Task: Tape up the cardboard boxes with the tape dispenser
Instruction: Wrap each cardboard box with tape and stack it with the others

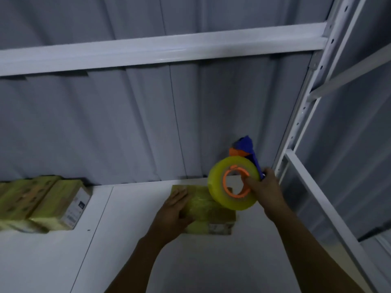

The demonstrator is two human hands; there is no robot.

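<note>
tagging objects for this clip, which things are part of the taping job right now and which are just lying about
In use: tape dispenser in right hand; small cardboard box under left hand.
Lying about: stack of taped boxes at left; white shelf rack.

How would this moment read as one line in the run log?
left hand: rests on box | right hand: holds dispenser by box | other boxes: at left of table
</note>
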